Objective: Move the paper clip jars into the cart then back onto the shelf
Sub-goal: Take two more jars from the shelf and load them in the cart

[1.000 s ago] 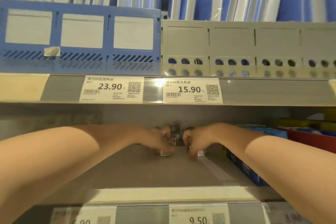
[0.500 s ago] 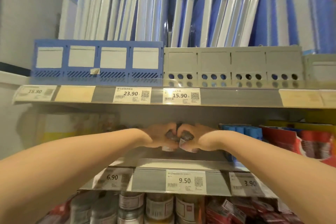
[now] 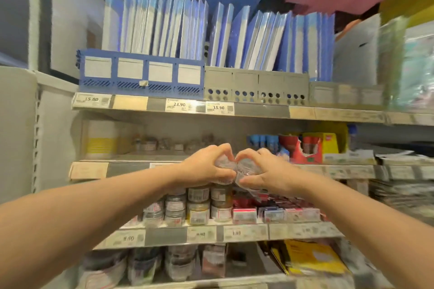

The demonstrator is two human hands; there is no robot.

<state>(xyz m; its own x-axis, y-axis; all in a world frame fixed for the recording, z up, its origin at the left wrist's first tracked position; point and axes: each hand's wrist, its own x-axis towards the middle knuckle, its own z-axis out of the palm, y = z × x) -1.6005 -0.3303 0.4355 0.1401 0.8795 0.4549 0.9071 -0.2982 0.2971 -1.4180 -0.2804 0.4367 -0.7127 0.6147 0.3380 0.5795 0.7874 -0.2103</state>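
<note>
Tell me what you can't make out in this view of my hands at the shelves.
Head view:
- Paper clip jars: count and labels unclear; the fingers of the left hand and right hand wrap them, and there is motion blur.
- Cart: outside the frame.
- Lower price tags: digits blurred.
- Small back-row items: blurred and dim.

Clear glossy plastic jars (image 3: 226, 166); matt grey metal shelf (image 3: 126, 169); shiny plastic folders (image 3: 164, 28); paper price labels (image 3: 179, 105).
</note>
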